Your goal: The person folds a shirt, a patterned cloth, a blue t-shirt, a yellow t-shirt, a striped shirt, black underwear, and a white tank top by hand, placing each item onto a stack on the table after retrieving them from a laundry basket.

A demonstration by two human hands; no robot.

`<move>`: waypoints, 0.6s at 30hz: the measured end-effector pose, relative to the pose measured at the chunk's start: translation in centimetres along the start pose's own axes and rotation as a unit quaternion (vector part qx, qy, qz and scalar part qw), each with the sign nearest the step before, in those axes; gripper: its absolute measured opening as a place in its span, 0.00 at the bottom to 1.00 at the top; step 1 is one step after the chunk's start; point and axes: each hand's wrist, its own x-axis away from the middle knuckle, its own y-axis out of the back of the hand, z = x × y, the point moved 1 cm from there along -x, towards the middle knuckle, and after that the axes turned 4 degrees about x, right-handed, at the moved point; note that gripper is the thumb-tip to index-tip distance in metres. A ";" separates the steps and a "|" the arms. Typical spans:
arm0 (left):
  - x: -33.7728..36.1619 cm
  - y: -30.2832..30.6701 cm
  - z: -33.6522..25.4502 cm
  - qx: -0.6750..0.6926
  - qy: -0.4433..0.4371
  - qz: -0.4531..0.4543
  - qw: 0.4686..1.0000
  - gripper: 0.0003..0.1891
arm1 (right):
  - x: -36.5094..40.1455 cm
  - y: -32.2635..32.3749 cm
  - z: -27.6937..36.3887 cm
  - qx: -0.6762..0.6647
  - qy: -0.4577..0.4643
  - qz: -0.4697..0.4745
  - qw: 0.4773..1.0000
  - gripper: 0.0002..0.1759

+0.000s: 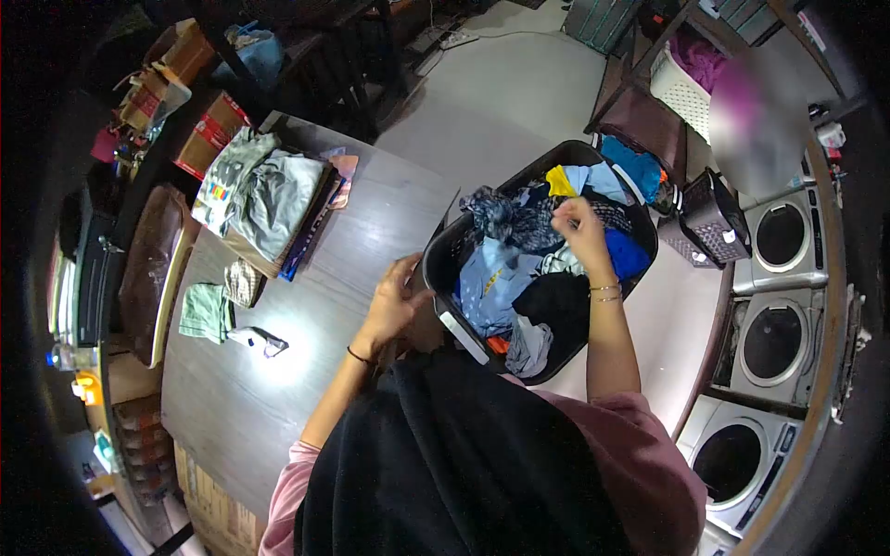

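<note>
A dark laundry basket (pixel 448 326) full of mixed clothes stands in front of me. My right hand (pixel 580 227) is over the clothes inside it, fingers loosely curled with a gap at the thumb, and no garment shows in its grip. Under and around it lie a dark patterned garment (pixel 501 215), a light blue shirt (pixel 493 285), a black garment (pixel 554 304) and a bright blue cloth (pixel 627 255). At the basket's left rim is my left hand (pixel 394 301), fingers apart, between the basket and the table.
The grey table (pixel 371 213) on my left bears a stack of folded clothes (pixel 278 208), a folded green cloth (pixel 206 313) and a checked cloth (pixel 243 282). Front-loading machines (pixel 774 343) line the right side. More baskets (pixel 709 222) and a blurred person (pixel 762 125) are behind.
</note>
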 end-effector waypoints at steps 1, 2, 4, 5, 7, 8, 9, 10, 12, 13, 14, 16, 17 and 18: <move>0.1 -0.7 0.6 0.009 0.000 0.018 1.000 0.33 | 0.9 -0.4 -0.2 0.073 0.052 -0.046 0.995 0.27; 0.0 -1.2 1.2 0.017 -0.002 0.037 0.999 0.32 | 1.4 -0.4 -0.6 0.186 0.048 -0.030 0.981 0.39; -0.6 -1.8 1.2 -0.012 -0.027 0.038 0.999 0.34 | 2.2 -2.3 -0.9 0.377 -0.060 0.017 0.924 0.33; -0.9 -2.2 1.1 -0.026 -0.039 0.036 0.998 0.35 | 2.1 -3.6 -3.1 0.420 -0.035 0.038 0.906 0.27; -1.6 -2.4 -0.5 -0.037 -0.052 0.033 0.997 0.35 | 1.1 -4.1 -3.4 0.382 0.007 0.009 0.924 0.09; -2.2 -2.4 -1.4 -0.043 -0.060 0.030 0.997 0.35 | -0.3 -4.0 -3.7 0.336 0.003 0.027 0.941 0.06; -2.9 -2.3 -2.2 -0.039 -0.087 0.017 0.995 0.35 | -1.7 -3.7 -2.6 0.289 -0.001 0.045 0.956 0.06; -3.5 -2.4 -3.0 -0.033 -0.113 0.006 0.993 0.35 | -2.3 -2.9 0.4 0.153 0.076 0.012 0.985 0.07; -4.5 -2.8 -5.5 -0.015 -0.155 -0.044 0.987 0.34 | -3.3 -1.4 7.4 0.049 0.121 0.025 0.991 0.06; -5.1 -2.9 -7.4 -0.002 -0.172 -0.084 0.982 0.33 | -3.5 -0.3 11.7 0.014 0.119 0.054 0.991 0.06; -5.6 -2.5 -8.1 0.021 -0.186 -0.089 0.978 0.31 | -3.7 -0.2 14.6 -0.048 0.141 0.070 0.986 0.06; -6.6 -1.4 -8.9 0.076 -0.212 -0.062 0.972 0.28 | -3.8 -0.2 19.5 -0.170 0.163 0.107 0.966 0.10; -6.8 -0.5 -9.0 0.107 -0.224 -0.031 0.968 0.27 | -4.1 0.4 21.2 -0.167 0.182 0.144 0.958 0.12; -6.3 1.3 -9.8 0.145 -0.205 -0.024 0.968 0.15 | -4.5 0.8 22.8 -0.165 0.201 0.181 0.949 0.14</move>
